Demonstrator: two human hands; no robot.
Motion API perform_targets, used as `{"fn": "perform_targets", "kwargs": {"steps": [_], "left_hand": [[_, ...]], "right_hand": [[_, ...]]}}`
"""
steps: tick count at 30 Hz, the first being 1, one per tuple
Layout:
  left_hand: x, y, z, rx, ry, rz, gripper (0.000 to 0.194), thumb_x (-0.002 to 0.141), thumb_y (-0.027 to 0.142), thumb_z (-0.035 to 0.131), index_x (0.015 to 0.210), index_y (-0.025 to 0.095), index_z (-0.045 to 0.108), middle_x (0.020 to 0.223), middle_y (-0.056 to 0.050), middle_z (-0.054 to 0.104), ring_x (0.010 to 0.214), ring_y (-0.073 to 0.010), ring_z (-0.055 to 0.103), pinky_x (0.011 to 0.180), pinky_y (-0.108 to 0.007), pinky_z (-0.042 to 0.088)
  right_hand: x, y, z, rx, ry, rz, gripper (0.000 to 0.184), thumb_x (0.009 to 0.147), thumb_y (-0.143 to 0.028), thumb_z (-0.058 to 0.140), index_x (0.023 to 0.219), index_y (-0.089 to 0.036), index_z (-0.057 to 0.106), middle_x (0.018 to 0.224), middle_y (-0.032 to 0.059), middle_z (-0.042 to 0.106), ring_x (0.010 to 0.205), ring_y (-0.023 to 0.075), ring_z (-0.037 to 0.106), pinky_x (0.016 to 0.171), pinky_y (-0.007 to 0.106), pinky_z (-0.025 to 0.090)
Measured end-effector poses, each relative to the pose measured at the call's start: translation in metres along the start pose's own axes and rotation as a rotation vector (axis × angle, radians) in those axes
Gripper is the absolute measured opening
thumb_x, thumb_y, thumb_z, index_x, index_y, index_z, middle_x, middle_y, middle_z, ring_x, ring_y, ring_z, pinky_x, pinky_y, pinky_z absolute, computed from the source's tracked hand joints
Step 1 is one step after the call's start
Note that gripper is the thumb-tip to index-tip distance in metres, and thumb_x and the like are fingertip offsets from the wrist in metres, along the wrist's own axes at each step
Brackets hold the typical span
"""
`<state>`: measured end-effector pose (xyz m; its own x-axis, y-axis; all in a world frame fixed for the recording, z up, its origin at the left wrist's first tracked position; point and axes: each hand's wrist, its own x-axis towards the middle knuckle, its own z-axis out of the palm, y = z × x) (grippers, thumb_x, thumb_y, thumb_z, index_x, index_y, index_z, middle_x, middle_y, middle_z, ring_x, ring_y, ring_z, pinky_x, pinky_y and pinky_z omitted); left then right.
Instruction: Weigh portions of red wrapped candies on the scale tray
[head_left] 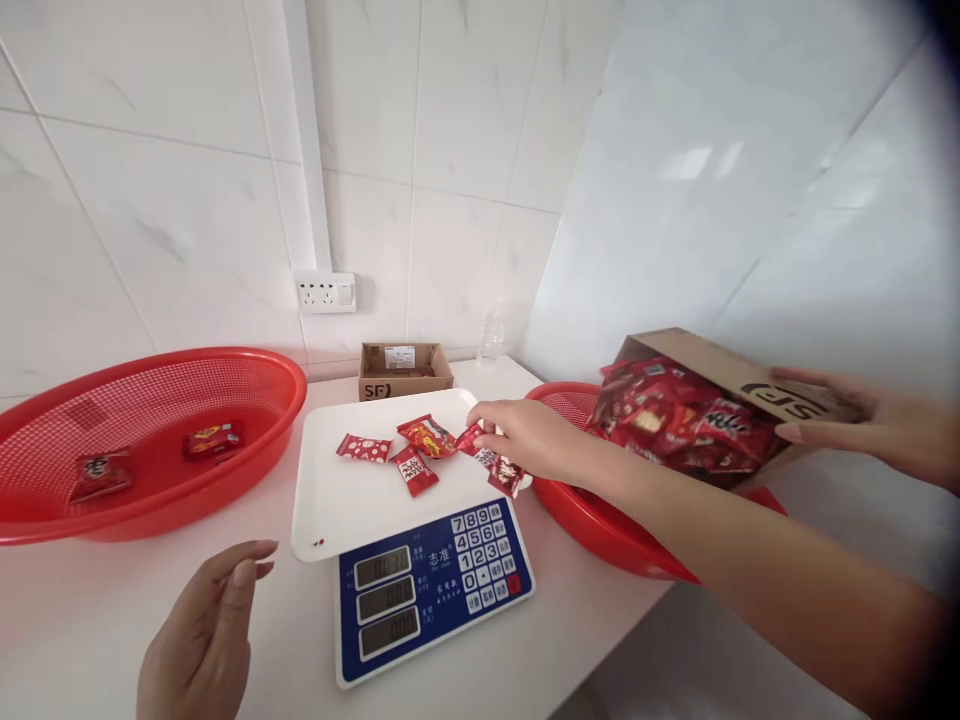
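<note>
My right hand (529,440) reaches in from the lower right over the white scale tray (337,500). Its fingers are pinched on red candy packets (495,462) at the tray's right edge. Three more red packets (409,450) lie loose on the tray. My left hand (202,630) hovers low at the front left of the counter, fingers apart, holding nothing. At the right, another person's hand (862,420) holds a tilted cardboard box (720,375) full of red packets over a red basket (600,520).
The blue-faced scale (435,585) sits at the counter's front edge. A large red mesh basket (150,480) at the left holds two packets. A small open cardboard box (405,370) stands against the tiled wall, below a socket (324,292).
</note>
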<state>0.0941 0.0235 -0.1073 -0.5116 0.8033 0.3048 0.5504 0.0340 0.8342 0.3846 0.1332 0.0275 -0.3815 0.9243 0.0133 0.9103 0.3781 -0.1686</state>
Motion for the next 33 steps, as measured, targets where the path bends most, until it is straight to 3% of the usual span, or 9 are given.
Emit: {"fn": "perform_targets", "kwargs": {"steps": [3,5,11,19,26,29,33], "left_hand": [[0.002,-0.003,-0.004,-0.025,-0.067,-0.068,0.050,0.076,0.067,0.042,0.099,0.027,0.062,0.089,-0.002,0.069,0.043,-0.0107,0.050,0.039,-0.024,0.044],[0.004,-0.006,-0.006,-0.016,-0.078,-0.042,0.049,0.077,0.066,0.042,0.099,0.027,0.062,0.090,-0.002,0.069,0.054,-0.0141,0.057,0.042,-0.024,0.046],[0.002,0.002,-0.006,-0.030,-0.094,0.008,0.041,0.080,0.060,0.043,0.095,0.027,0.062,0.087,-0.002,0.068,0.082,-0.0203,0.065,0.050,-0.024,0.049],[-0.006,0.023,-0.001,-0.092,-0.029,-0.054,0.035,0.084,0.055,0.041,0.092,0.027,0.060,0.093,0.000,0.066,0.090,-0.0192,0.063,0.069,-0.028,0.047],[-0.006,0.023,-0.001,-0.110,-0.033,-0.065,0.032,0.086,0.052,0.039,0.092,0.028,0.059,0.096,0.002,0.064,0.091,-0.0177,0.061,0.073,-0.028,0.045],[-0.005,0.019,-0.002,-0.097,-0.034,-0.074,0.034,0.086,0.054,0.039,0.093,0.028,0.060,0.095,0.001,0.065,0.092,-0.0195,0.062,0.066,-0.028,0.045],[-0.003,0.014,-0.002,-0.088,-0.032,-0.039,0.037,0.084,0.057,0.040,0.093,0.028,0.061,0.091,0.000,0.066,0.088,-0.0198,0.063,0.061,-0.028,0.045]], "right_hand": [[0.022,-0.002,0.005,0.097,-0.044,-0.012,0.025,0.087,-0.024,0.053,0.110,-0.024,0.063,0.093,0.0009,0.069,0.060,0.0109,0.058,0.059,0.025,0.038],[0.032,-0.003,0.004,0.164,0.016,-0.009,0.025,0.087,-0.024,0.052,0.110,-0.023,0.063,0.093,0.0006,0.069,0.053,0.0081,0.054,0.058,0.025,0.039],[0.054,-0.034,0.001,0.190,0.132,-0.108,0.020,0.089,-0.030,0.050,0.093,-0.020,0.067,0.070,0.0000,0.065,0.062,0.0122,0.055,0.057,0.025,0.034],[0.082,-0.061,0.020,0.120,0.166,-0.189,0.023,0.090,-0.037,0.048,0.090,-0.022,0.066,0.076,0.0009,0.067,0.072,0.0152,0.057,0.056,0.025,0.029],[0.086,-0.061,0.020,0.124,0.153,-0.182,0.029,0.088,-0.046,0.050,0.087,-0.022,0.067,0.074,0.0008,0.068,0.070,0.0148,0.058,0.056,0.026,0.029],[0.083,-0.059,0.012,0.119,0.229,-0.145,0.026,0.089,-0.040,0.051,0.085,-0.021,0.067,0.073,0.0008,0.067,0.066,0.0138,0.056,0.055,0.026,0.029],[0.056,-0.058,-0.005,0.319,0.387,-0.173,0.027,0.091,-0.037,0.048,0.085,-0.018,0.067,0.065,-0.0014,0.063,0.056,0.0097,0.051,0.054,0.024,0.032]]}}
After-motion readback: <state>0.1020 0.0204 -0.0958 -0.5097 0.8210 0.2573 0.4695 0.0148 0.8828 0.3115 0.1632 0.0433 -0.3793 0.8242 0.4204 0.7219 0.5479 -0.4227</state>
